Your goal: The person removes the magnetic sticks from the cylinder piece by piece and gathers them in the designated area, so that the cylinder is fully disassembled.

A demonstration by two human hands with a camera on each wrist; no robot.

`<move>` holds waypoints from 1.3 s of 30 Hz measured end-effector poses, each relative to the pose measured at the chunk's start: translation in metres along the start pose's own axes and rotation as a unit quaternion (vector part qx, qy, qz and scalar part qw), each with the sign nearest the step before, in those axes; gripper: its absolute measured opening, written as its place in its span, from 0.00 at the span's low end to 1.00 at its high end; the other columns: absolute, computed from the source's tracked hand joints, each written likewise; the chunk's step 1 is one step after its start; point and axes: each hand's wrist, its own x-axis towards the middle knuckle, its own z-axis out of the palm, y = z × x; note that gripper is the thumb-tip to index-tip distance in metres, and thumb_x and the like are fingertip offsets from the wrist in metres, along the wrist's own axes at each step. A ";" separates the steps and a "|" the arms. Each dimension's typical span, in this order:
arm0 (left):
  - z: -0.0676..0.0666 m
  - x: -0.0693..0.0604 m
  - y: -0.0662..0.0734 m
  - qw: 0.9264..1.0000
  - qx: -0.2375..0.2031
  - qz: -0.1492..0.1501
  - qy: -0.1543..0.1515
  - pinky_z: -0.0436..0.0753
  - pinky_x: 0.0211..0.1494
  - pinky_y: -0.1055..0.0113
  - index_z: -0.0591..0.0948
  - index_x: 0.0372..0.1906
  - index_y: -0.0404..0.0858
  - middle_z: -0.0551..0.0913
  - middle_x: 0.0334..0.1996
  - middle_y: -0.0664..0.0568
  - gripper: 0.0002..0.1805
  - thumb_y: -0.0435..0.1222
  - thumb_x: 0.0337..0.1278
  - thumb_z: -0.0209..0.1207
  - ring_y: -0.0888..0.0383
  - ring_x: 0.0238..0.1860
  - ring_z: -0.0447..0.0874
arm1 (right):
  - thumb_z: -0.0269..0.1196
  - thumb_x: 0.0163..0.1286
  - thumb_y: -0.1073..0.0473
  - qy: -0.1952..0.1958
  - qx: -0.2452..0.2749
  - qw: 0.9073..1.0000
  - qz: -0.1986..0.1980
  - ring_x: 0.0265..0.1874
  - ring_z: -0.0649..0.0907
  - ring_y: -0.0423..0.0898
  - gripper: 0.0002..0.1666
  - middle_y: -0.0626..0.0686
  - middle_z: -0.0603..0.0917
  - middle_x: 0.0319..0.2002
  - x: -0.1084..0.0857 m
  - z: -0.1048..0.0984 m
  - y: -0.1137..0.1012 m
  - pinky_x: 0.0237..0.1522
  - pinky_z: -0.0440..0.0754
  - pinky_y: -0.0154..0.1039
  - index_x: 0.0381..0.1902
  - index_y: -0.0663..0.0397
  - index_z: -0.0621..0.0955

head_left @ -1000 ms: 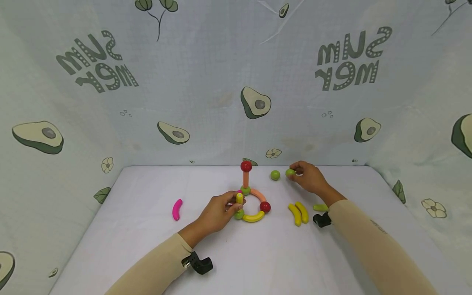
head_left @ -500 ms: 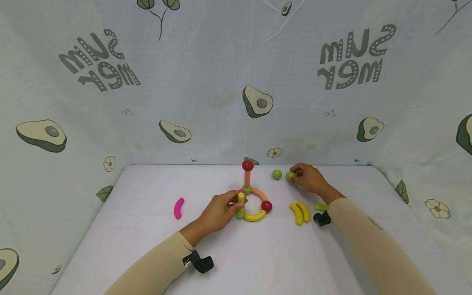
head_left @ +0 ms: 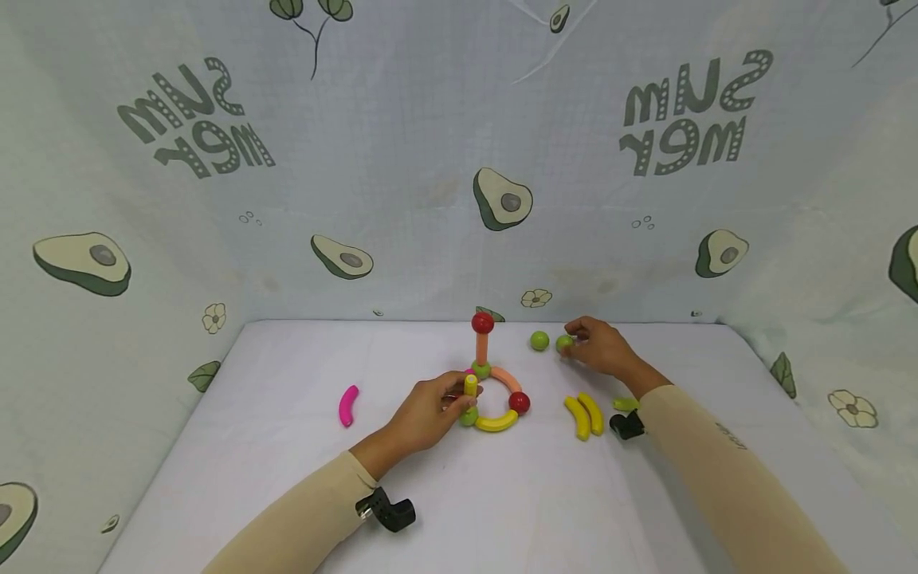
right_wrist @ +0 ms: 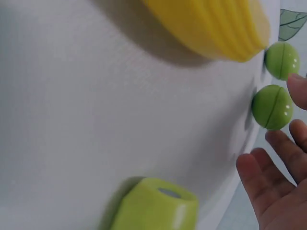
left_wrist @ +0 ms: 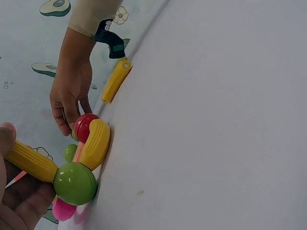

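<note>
My left hand [head_left: 426, 410] pinches an upright yellow stick [left_wrist: 31, 160], whose lower end meets a green ball [left_wrist: 75, 183]. That ball belongs to a ring of toy balls and sticks: a curved yellow stick [head_left: 496, 422], a red ball [head_left: 519, 402], a curved salmon stick [head_left: 507, 379] and another green ball [head_left: 481, 369]. From the latter rises a salmon stick [head_left: 482, 348] topped by a red ball [head_left: 483, 322]. A magenta stick [left_wrist: 64, 210] is mostly hidden. My right hand [head_left: 602, 348] is at a loose green ball [right_wrist: 272, 107], fingers spread around it without a grip.
Another green ball [head_left: 539, 340] lies left of the right hand's ball. Two curved yellow sticks [head_left: 584, 416] lie side by side, and a yellow-green stick [head_left: 625, 404] is near the right wrist. A curved magenta stick [head_left: 347, 405] lies left. Patterned cloth [head_left: 416, 239] stands behind the table.
The right hand's green ball has come down slightly onto the table, and the fingers have loosened from it. The left hand keeps its pinch on the yellow stick. The head view has shifted slightly.
</note>
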 end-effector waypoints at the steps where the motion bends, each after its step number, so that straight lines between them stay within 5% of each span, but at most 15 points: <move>1: 0.000 0.000 -0.001 1.000 0.003 -0.003 0.001 0.82 0.54 0.71 0.77 0.62 0.34 0.87 0.53 0.50 0.19 0.34 0.71 0.62 0.58 0.53 0.86 | 0.68 0.71 0.52 0.002 0.000 1.000 0.001 0.65 0.73 0.67 0.34 0.69 0.72 0.67 -0.001 -0.001 -0.001 0.62 0.75 0.61 0.68 0.62 0.72; 8: -0.004 -0.002 -0.003 1.000 -0.002 -0.011 0.000 0.80 0.60 0.65 0.74 0.68 0.37 0.84 0.55 0.54 0.26 0.40 0.71 0.63 0.59 0.56 0.83 | 0.64 0.74 0.46 0.044 0.018 0.999 -0.023 0.65 0.73 0.66 0.34 0.65 0.73 0.68 -0.008 -0.005 -0.019 0.60 0.78 0.60 0.69 0.58 0.72; 12: -0.013 0.000 -0.005 1.000 -0.022 0.012 0.005 0.79 0.63 0.58 0.74 0.67 0.38 0.84 0.57 0.52 0.22 0.44 0.80 0.52 0.57 0.58 0.82 | 0.63 0.76 0.45 0.066 0.043 0.995 -0.056 0.62 0.77 0.63 0.31 0.62 0.77 0.64 -0.013 -0.004 -0.035 0.59 0.79 0.58 0.67 0.57 0.74; 16: -0.019 0.009 -0.009 0.999 -0.025 0.011 0.042 0.80 0.63 0.56 0.77 0.64 0.38 0.85 0.56 0.51 0.22 0.46 0.83 0.45 0.55 0.57 0.82 | 0.61 0.77 0.45 0.072 0.066 0.991 -0.093 0.59 0.79 0.60 0.27 0.60 0.82 0.59 -0.020 -0.001 -0.054 0.57 0.80 0.57 0.64 0.57 0.76; 25: -0.023 0.038 -0.008 0.996 0.032 -0.032 0.079 0.82 0.59 0.62 0.76 0.65 0.38 0.86 0.55 0.50 0.21 0.42 0.76 0.58 0.56 0.56 0.84 | 0.61 0.78 0.46 0.049 0.102 0.986 -0.119 0.58 0.81 0.57 0.24 0.55 0.85 0.55 -0.028 0.013 -0.090 0.55 0.82 0.56 0.62 0.55 0.77; 39: -0.017 0.065 -0.006 0.995 0.035 -0.077 0.049 0.82 0.59 0.60 0.74 0.70 0.41 0.83 0.59 0.51 0.25 0.42 0.74 0.60 0.53 0.59 0.82 | 0.60 0.77 0.41 0.027 0.101 0.986 -0.131 0.59 0.79 0.56 0.27 0.55 0.82 0.58 -0.035 0.025 -0.118 0.55 0.81 0.58 0.65 0.51 0.79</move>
